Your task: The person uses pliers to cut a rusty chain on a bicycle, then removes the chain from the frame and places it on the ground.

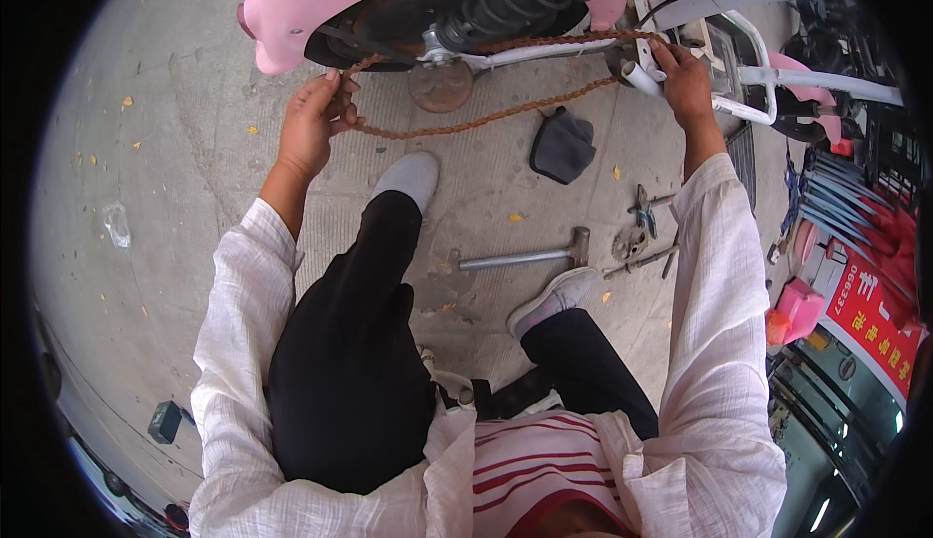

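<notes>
A rusty chain (491,115) is stretched in a long loop beside a pink two-wheeler's rear wheel (345,25) and black coil shock absorber (505,8). My left hand (320,115) is closed on the chain's left end, thumb and fingers curled around it. My right hand (685,86) is closed on the chain's right end, close to a white frame bracket (639,76); part of what its fingers touch is hidden. A round rusty plate (439,89) sits below the shock's lower mount.
A grey-black cloth-like object (559,149), a hammer (515,258) and several small tools (646,208) lie on the concrete ground (165,246) around my feet. At the right stand racks with blue rods (841,198), a red sign (865,324) and a pink container (799,310).
</notes>
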`<state>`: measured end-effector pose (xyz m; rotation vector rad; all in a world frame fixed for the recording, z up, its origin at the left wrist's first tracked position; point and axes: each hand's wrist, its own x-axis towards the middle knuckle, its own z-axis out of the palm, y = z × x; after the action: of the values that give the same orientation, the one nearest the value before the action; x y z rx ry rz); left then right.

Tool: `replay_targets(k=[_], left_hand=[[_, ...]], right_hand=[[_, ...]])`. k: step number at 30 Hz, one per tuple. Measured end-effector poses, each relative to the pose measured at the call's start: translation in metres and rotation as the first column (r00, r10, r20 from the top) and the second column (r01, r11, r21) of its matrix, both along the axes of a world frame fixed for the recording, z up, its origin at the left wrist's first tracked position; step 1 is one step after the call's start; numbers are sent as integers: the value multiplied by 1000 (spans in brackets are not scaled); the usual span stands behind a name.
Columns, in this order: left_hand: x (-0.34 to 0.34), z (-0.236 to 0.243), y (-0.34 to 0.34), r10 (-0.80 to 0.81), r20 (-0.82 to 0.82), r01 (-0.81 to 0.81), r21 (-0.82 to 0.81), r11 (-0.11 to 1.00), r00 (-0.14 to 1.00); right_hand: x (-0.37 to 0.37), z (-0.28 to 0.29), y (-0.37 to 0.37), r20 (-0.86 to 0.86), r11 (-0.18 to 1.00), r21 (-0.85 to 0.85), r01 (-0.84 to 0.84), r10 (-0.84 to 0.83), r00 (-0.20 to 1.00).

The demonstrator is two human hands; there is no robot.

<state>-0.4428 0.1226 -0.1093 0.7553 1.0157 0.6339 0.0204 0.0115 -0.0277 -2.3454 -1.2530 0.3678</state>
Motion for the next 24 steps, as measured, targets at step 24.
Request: replay_targets(k=[24], left_hand=[[-9,-8,3,-57,73,50,98,994,996]], right_hand=[[-3,8,0,-259,946,263,191,-122,958]])
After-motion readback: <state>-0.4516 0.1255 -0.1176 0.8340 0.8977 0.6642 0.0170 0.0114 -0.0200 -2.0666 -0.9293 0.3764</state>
